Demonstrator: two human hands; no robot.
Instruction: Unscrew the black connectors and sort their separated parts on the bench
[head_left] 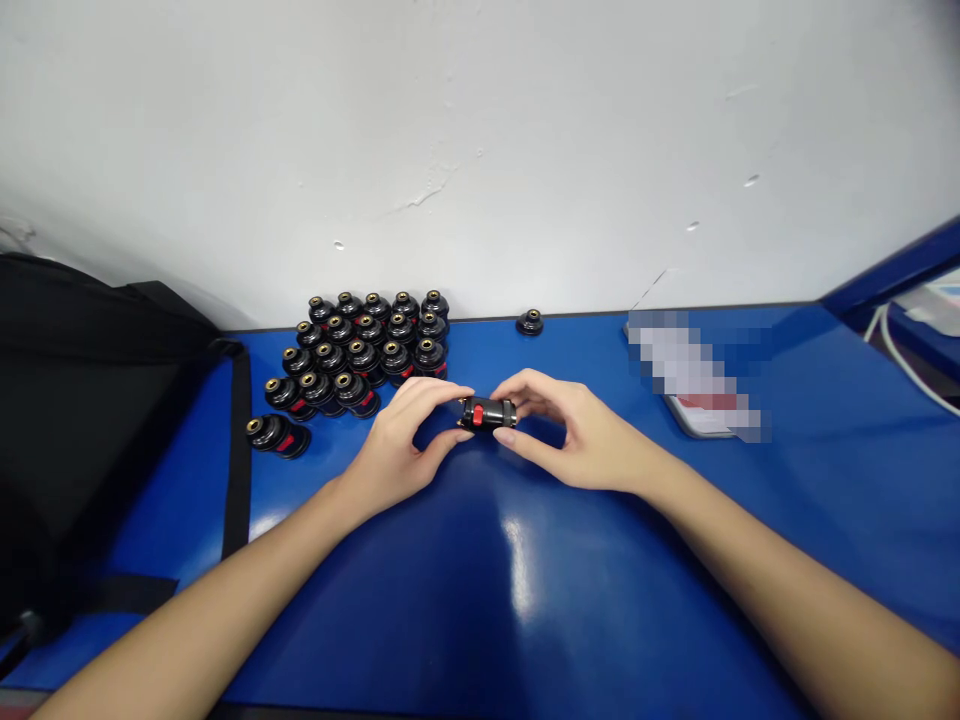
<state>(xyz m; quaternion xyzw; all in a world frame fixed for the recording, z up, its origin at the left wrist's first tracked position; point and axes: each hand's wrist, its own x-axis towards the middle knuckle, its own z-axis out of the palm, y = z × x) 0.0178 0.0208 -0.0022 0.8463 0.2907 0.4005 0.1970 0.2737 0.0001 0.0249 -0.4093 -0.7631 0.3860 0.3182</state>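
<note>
1 blue table (420,610) spreads beneath the left hand (399,432) and the right hand (589,432); each pinches 1 end of the small part (495,411), which lies crosswise between them. Light fingertip pressure, with both wrists steady, would probably keep it level and well aligned. It looks glossy black, roughly cylindrical, with 1 red patch (478,414) and brassy bits (515,414) at its ends.

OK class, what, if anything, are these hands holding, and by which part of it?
A black, red-marked cylindrical piece, held by its ends: left hand at the left end, right hand at the right.
</note>
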